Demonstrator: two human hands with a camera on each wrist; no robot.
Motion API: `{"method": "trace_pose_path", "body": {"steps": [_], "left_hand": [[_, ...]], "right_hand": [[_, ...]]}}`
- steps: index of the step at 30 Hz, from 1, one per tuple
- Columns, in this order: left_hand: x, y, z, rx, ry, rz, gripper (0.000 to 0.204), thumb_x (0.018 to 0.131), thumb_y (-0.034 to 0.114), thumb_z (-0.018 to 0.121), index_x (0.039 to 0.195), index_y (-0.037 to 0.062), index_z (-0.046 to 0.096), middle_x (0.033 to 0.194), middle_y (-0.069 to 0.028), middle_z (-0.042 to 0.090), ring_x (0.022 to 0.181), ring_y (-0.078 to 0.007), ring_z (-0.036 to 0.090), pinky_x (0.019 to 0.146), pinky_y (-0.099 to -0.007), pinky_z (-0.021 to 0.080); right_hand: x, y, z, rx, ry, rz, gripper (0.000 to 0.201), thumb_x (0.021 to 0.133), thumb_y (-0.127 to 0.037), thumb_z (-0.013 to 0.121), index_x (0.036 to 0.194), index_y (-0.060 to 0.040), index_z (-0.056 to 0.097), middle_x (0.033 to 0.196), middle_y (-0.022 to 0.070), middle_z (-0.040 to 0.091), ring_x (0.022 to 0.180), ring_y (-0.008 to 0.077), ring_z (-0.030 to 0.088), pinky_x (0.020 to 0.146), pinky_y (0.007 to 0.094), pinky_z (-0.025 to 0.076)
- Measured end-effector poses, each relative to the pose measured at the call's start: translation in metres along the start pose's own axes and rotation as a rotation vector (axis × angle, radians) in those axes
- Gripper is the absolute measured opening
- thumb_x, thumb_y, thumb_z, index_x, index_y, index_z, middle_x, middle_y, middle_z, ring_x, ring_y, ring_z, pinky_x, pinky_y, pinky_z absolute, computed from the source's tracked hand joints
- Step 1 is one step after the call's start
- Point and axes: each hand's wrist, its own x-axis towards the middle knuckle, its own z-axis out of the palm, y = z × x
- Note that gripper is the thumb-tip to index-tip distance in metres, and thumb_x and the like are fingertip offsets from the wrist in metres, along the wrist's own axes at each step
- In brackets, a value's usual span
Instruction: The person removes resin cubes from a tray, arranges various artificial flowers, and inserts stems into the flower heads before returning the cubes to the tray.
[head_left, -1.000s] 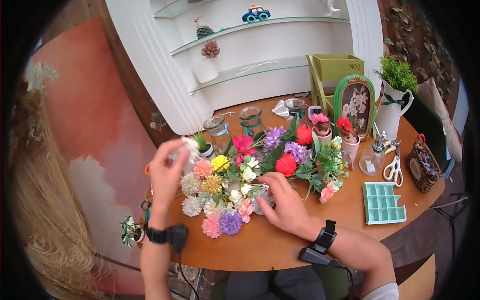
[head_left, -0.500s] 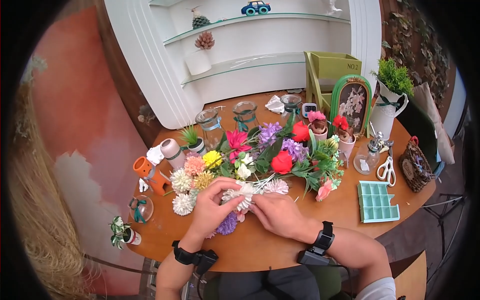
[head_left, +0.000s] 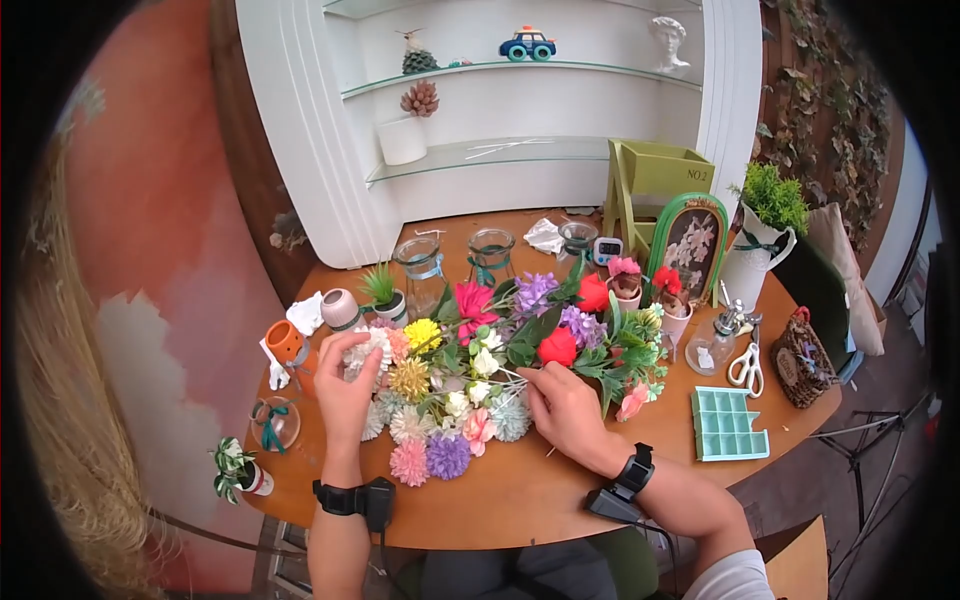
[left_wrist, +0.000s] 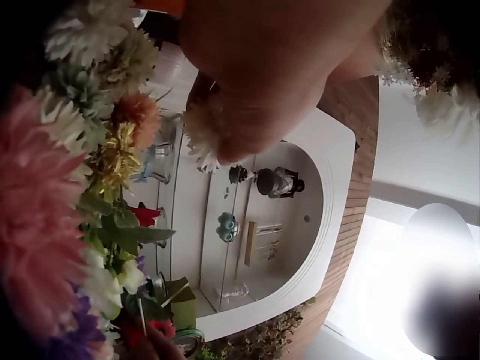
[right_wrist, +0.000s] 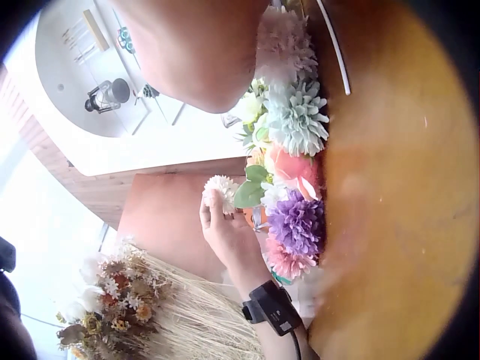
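Observation:
My left hand [head_left: 345,405] is raised at the left side of the flower heap and pinches a white pompom flower [right_wrist: 220,192] by its head. In the left wrist view that same bloom [left_wrist: 201,139] shows under the fingers. My right hand [head_left: 572,415] is at the heap's near right side, its fingers curled on thin pale flower stems [head_left: 512,377]. Around them lie artificial flowers: a purple pompom [head_left: 447,456], a pink pompom [head_left: 409,463], a yellow one [head_left: 422,335], a pale blue one [right_wrist: 298,118] and a red rose [head_left: 557,346].
Glass vases [head_left: 491,262] stand behind the flowers. An orange pot [head_left: 288,343], a pink pot [head_left: 341,308] and a glass jar [head_left: 275,425] are at left. On the right are a mint divided tray [head_left: 729,425], white scissors [head_left: 746,370], a glass bottle [head_left: 708,348] and a wicker basket [head_left: 803,360].
Both hands met over the front of the heap at a white pompom flower half a second ago. Now the left hand has moved back to the left with a white bloom; the right stays at the stems.

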Motion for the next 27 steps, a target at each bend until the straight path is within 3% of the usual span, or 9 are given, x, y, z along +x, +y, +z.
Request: {"method": "trace_pose_path", "body": {"steps": [3,6,7,11,14,16,19,22,27], "left_hand": [[-0.003,-0.002,0.005,-0.070,-0.041,-0.089,0.019,0.084,-0.002,0.067,0.102,0.0015,0.067,0.111,-0.0064,0.060,0.107,-0.0169,0.058,0.093,-0.0298,0.046],[-0.004,-0.005,0.007,0.004,-0.185,0.053,0.032,0.071,-0.009,0.055,0.099,0.0008,0.067,0.111,-0.0112,0.058,0.110,-0.0279,0.058,0.100,-0.0349,0.043],[-0.006,-0.004,0.010,0.000,-0.180,0.052,0.032,0.071,-0.009,0.055,0.099,0.0008,0.067,0.111,-0.0112,0.058,0.110,-0.0279,0.058,0.100,-0.0349,0.043],[-0.008,0.001,0.016,-0.010,-0.244,0.121,0.030,0.073,-0.008,0.058,0.101,-0.0004,0.066,0.114,-0.0118,0.059,0.111,-0.0260,0.058,0.098,-0.0326,0.043],[-0.010,0.005,0.021,-0.107,-0.209,0.038,0.025,0.079,-0.004,0.064,0.104,-0.0013,0.066,0.114,-0.0110,0.059,0.112,-0.0244,0.058,0.096,-0.0309,0.044],[-0.010,0.000,0.021,-0.007,-0.178,0.000,0.020,0.087,0.002,0.066,0.107,-0.0016,0.066,0.109,-0.0096,0.063,0.104,-0.0195,0.061,0.091,-0.0286,0.046],[-0.012,-0.022,0.026,-0.187,-0.109,-0.109,0.017,0.090,0.005,0.066,0.106,-0.0016,0.066,0.100,-0.0082,0.067,0.094,-0.0138,0.062,0.083,-0.0270,0.048],[-0.015,-0.018,0.022,-0.095,-0.141,-0.224,0.016,0.092,0.008,0.066,0.105,-0.0016,0.067,0.096,-0.0076,0.069,0.087,-0.0095,0.060,0.076,-0.0261,0.049],[-0.020,-0.019,0.024,-0.009,-0.164,-0.114,0.014,0.089,0.008,0.069,0.100,-0.0006,0.068,0.092,-0.0064,0.066,0.086,-0.0111,0.060,0.074,-0.0259,0.048]], "right_hand": [[0.002,0.003,0.000,-0.073,-0.015,-0.051,0.030,0.081,0.001,0.063,0.110,-0.0012,0.067,0.087,0.0112,0.056,0.085,0.0287,0.056,0.075,0.0391,0.048],[0.001,0.004,0.003,-0.067,-0.003,-0.056,0.034,0.083,0.005,0.061,0.116,0.0000,0.064,0.093,0.0136,0.057,0.088,0.0318,0.056,0.077,0.0399,0.048],[0.001,0.005,0.004,-0.071,-0.005,-0.060,0.034,0.083,0.005,0.061,0.116,0.0000,0.064,0.093,0.0136,0.057,0.088,0.0318,0.056,0.077,0.0399,0.048],[0.004,0.013,0.009,-0.013,0.019,-0.109,0.029,0.083,0.006,0.061,0.111,-0.0007,0.064,0.097,0.0141,0.059,0.092,0.0326,0.057,0.080,0.0397,0.048],[0.003,0.018,0.010,0.001,0.021,-0.111,0.023,0.082,0.006,0.062,0.104,-0.0011,0.065,0.098,0.0135,0.059,0.093,0.0327,0.057,0.081,0.0398,0.048],[0.003,0.019,0.012,0.003,0.014,-0.102,0.021,0.082,0.006,0.063,0.101,-0.0013,0.065,0.097,0.0130,0.059,0.093,0.0327,0.057,0.081,0.0399,0.048],[0.003,0.016,0.012,-0.012,0.030,-0.079,0.020,0.079,0.006,0.064,0.097,-0.0025,0.066,0.096,0.0114,0.061,0.091,0.0317,0.058,0.081,0.0391,0.048],[0.002,0.017,0.015,-0.033,-0.013,-0.130,0.028,0.075,0.009,0.064,0.099,-0.0045,0.067,0.097,0.0093,0.065,0.090,0.0301,0.057,0.082,0.0371,0.047],[0.005,0.017,0.011,-0.004,-0.076,-0.121,0.041,0.070,0.011,0.062,0.108,-0.0044,0.067,0.111,0.0105,0.064,0.105,0.0321,0.056,0.093,0.0402,0.047]]}}
